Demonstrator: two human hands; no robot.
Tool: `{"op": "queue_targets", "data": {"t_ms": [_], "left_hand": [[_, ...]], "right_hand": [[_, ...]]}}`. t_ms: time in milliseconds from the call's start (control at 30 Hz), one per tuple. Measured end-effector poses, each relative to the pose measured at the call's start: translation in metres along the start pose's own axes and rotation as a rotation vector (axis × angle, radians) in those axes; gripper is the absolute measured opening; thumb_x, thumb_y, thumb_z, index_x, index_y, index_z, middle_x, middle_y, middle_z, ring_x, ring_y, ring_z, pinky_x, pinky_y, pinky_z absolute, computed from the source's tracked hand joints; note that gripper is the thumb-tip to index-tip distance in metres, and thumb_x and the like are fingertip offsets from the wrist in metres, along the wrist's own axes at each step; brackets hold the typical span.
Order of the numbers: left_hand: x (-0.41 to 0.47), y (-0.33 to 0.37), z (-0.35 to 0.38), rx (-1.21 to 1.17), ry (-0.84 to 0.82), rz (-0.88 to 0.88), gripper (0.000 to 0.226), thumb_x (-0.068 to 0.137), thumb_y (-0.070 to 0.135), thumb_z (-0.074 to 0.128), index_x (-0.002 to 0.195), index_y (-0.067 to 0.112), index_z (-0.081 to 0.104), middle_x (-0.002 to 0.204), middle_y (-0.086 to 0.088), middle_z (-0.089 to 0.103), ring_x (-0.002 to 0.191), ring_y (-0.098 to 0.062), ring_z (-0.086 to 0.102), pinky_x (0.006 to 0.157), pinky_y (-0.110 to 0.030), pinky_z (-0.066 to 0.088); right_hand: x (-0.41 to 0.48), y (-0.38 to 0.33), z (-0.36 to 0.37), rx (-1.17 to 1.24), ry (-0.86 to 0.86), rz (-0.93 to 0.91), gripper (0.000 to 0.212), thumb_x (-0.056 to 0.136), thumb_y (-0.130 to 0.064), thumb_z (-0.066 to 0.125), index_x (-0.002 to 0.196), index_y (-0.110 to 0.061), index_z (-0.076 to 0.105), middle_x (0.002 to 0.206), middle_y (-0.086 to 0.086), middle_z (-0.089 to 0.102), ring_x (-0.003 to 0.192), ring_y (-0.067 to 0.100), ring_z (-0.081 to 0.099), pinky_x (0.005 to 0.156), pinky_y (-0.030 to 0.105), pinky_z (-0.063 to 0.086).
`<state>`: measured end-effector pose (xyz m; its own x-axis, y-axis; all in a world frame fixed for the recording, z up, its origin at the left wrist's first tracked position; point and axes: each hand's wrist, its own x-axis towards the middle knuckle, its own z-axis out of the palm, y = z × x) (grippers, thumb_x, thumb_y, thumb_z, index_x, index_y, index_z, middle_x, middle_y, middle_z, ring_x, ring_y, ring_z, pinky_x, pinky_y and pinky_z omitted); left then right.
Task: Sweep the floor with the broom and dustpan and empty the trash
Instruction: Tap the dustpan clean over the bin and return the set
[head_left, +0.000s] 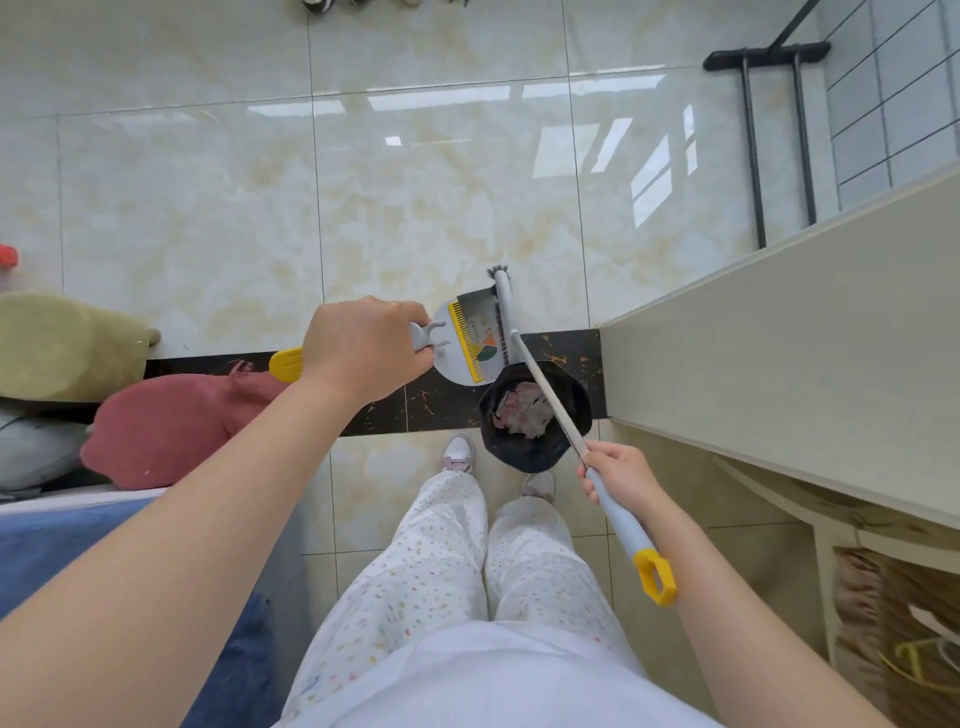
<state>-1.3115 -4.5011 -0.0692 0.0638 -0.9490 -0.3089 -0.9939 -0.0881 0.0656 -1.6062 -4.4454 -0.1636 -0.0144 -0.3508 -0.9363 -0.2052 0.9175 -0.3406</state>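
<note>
Glossy cream marble-effect floor tiles (415, 182), crossed by a black tiled strip, fill a view looking straight down from the person's head. The left grip (363, 347) is clamped, fingers curled, round the stem of a grey plastic dustpan with a yellow comb edge (447, 358). The stem's yellow end pokes out behind the wrist, and the pan sits just beyond the knuckles, over the black strip. The right grip (618, 480) is closed round the pale blue sleeve of a long-handled grey broom with a yellow hanging loop (566, 419). The loop juts out behind this grip. The shaft runs forward and leftward from it, and the brush head rests against the open mouth of the dustpan. Between the two grips, under the broom shaft, stands a round black trash bin (519, 454) holding crumpled white and pink paper (522, 410). Just outside the right grip runs a pale beige worktop (779, 374). Outside the left grip lie a red cushion (171, 421) and a green cushion (67, 343). White speckled trousers and white shoes show below.
</note>
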Motion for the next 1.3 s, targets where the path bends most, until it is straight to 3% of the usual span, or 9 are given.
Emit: {"op": "queue_targets", "data": {"t_ms": [133, 333, 433, 533, 567, 600, 633, 667, 1300], "left_hand": [[0.001, 0.001, 0.006, 0.018, 0.016, 0.016, 0.027, 0.084, 0.049, 0.056, 0.102, 0.033, 0.067, 0.077, 0.0, 0.067, 0.069, -0.023, 0.061, 0.055, -0.023, 0.033], [0.005, 0.001, 0.006, 0.037, -0.008, 0.017, 0.027, 0.086, 0.047, 0.052, 0.106, 0.034, 0.064, 0.079, 0.001, 0.066, 0.072, -0.024, 0.062, 0.057, -0.023, 0.035], [0.006, 0.0, 0.006, 0.05, -0.034, 0.013, 0.027, 0.087, 0.046, 0.051, 0.109, 0.035, 0.063, 0.081, 0.0, 0.065, 0.075, -0.025, 0.062, 0.06, -0.025, 0.037], [0.009, -0.004, 0.003, 0.01, -0.078, -0.014, 0.032, 0.085, 0.045, 0.053, 0.115, 0.036, 0.063, 0.092, 0.0, 0.068, 0.085, -0.023, 0.063, 0.066, -0.027, 0.041], [0.009, -0.006, 0.002, -0.007, -0.1, -0.025, 0.034, 0.085, 0.046, 0.054, 0.117, 0.037, 0.062, 0.097, 0.001, 0.068, 0.089, -0.023, 0.063, 0.067, -0.027, 0.041], [0.009, -0.008, 0.001, -0.019, -0.119, -0.032, 0.035, 0.086, 0.047, 0.054, 0.119, 0.037, 0.061, 0.099, 0.002, 0.068, 0.091, -0.023, 0.062, 0.067, -0.027, 0.041], [0.008, -0.011, 0.0, -0.031, -0.13, -0.035, 0.034, 0.087, 0.047, 0.054, 0.119, 0.037, 0.062, 0.1, 0.003, 0.068, 0.091, -0.023, 0.062, 0.066, -0.027, 0.04], [0.006, -0.014, 0.0, -0.042, -0.13, -0.039, 0.033, 0.088, 0.047, 0.054, 0.118, 0.037, 0.062, 0.098, 0.003, 0.068, 0.089, -0.023, 0.062, 0.064, -0.026, 0.039], [-0.113, -0.03, -0.038, -0.167, 0.249, -0.09, 0.018, 0.087, 0.038, 0.058, 0.092, 0.028, 0.072, 0.068, 0.003, 0.063, 0.064, -0.024, 0.056, 0.055, -0.025, 0.044]], "right_hand": [[0.008, -0.002, 0.008, -0.162, 0.051, -0.066, 0.022, 0.093, 0.0, 0.041, 0.106, -0.007, 0.057, 0.064, 0.01, 0.046, 0.036, 0.01, 0.04, 0.041, 0.023, 0.04], [0.036, -0.016, 0.026, -0.155, 0.1, -0.032, 0.027, 0.093, 0.003, 0.04, 0.108, 0.025, 0.044, 0.067, 0.011, 0.041, 0.044, 0.016, 0.037, 0.039, 0.021, 0.035], [0.04, -0.024, 0.04, -0.036, 0.047, 0.013, 0.011, 0.092, 0.003, 0.043, 0.091, -0.002, 0.052, 0.068, 0.012, 0.043, 0.042, 0.016, 0.038, 0.037, 0.019, 0.035], [0.035, -0.025, 0.046, 0.015, 0.006, 0.033, 0.013, 0.092, 0.003, 0.044, 0.087, -0.006, 0.051, 0.068, 0.012, 0.044, 0.045, 0.016, 0.039, 0.036, 0.019, 0.035], [0.029, -0.023, 0.045, 0.012, 0.014, 0.034, 0.019, 0.093, 0.002, 0.044, 0.103, 0.012, 0.057, 0.069, 0.012, 0.045, 0.046, 0.016, 0.039, 0.036, 0.019, 0.035], [0.025, -0.02, 0.044, 0.018, 0.021, 0.037, 0.028, 0.093, 0.002, 0.043, 0.113, 0.019, 0.033, 0.069, 0.012, 0.045, 0.046, 0.015, 0.039, 0.036, 0.02, 0.035], [0.019, -0.02, 0.043, 0.013, 0.024, 0.03, 0.025, 0.094, 0.001, 0.042, 0.114, 0.011, 0.052, 0.069, 0.011, 0.045, 0.045, 0.014, 0.039, 0.036, 0.019, 0.034], [0.014, -0.017, 0.042, 0.005, 0.022, 0.021, 0.027, 0.095, 0.001, 0.042, 0.118, 0.008, 0.053, 0.069, 0.011, 0.045, 0.043, 0.013, 0.039, 0.036, 0.019, 0.034], [-0.104, 0.018, 0.027, 0.151, 0.002, -0.185, 0.039, 0.095, -0.002, 0.046, 0.134, -0.003, 0.049, 0.071, 0.011, 0.05, 0.044, 0.013, 0.043, 0.039, 0.02, 0.039]]}}
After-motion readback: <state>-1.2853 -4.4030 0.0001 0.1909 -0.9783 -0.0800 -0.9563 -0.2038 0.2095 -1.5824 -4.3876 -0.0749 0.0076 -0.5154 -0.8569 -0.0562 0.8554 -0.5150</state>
